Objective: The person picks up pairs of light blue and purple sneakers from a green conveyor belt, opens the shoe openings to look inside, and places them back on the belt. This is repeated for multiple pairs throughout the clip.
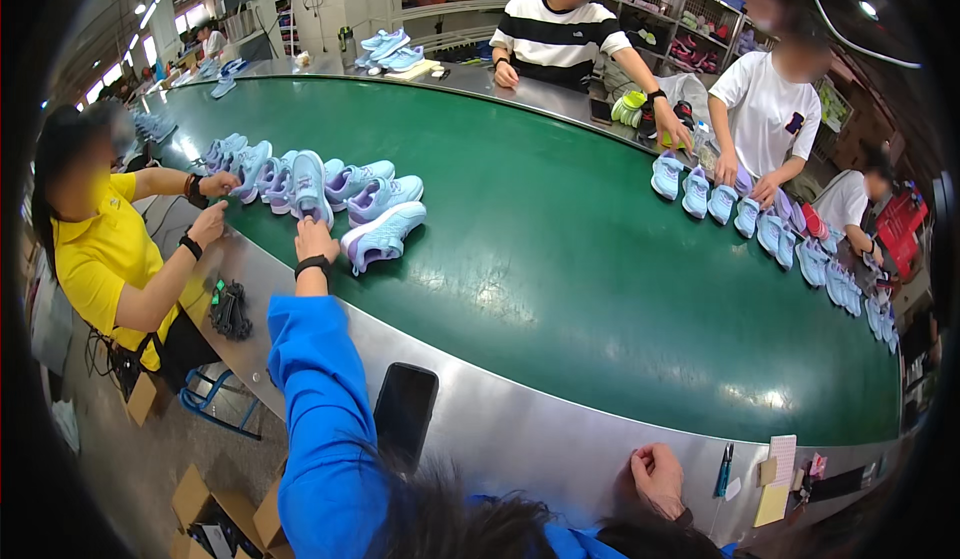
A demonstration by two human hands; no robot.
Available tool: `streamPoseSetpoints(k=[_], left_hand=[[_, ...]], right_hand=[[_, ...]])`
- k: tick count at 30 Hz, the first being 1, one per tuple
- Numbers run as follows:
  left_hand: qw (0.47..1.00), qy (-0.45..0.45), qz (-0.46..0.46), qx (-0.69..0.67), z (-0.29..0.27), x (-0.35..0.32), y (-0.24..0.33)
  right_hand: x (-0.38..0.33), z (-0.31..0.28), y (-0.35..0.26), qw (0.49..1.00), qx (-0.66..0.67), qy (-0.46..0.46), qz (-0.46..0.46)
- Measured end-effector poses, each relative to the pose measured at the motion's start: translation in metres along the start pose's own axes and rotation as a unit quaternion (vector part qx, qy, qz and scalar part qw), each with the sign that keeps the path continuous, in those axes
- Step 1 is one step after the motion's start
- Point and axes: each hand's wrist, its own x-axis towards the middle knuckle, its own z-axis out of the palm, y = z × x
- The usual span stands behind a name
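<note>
My left hand [316, 242], in a blue sleeve with a black wristband, reaches out to a cluster of lilac and pale-blue sneakers on the green conveyor belt [560, 259]. It grips the heel end of one pale-blue sneaker [309, 185], which stands tilted up. A lilac sneaker [383, 236] lies just right of that hand. My right hand [656, 479] rests on the steel rim [500, 429] near me, fingers curled into a loose fist with nothing seen in it.
A black phone [405, 409] lies on the rim. A person in yellow [100, 259] works at the left, two others [560, 39] [765, 109] across the belt beside a row of pale-blue sneakers [760, 224]. Sticky notes and a pen [770, 479] sit at right.
</note>
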Motion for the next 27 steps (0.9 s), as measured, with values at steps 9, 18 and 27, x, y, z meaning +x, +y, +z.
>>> streamPoseSetpoints(k=[9, 18, 27], left_hand=[[0.941, 0.245, 0.234, 0.011, -0.043, -0.039, 0.003], [0.843, 0.189, 0.416, 0.284, -0.026, -0.079, 0.018], [0.907, 0.140, 0.317, 0.238, 0.006, -0.059, 0.021]], right_hand=[[0.010, 0.006, 0.009, 1.000, -0.021, 0.021, 0.003], [0.010, 0.004, 0.005, 0.999, -0.028, 0.019, -0.011], [0.002, -0.002, 0.002, 1.000, -0.007, 0.005, 0.020]])
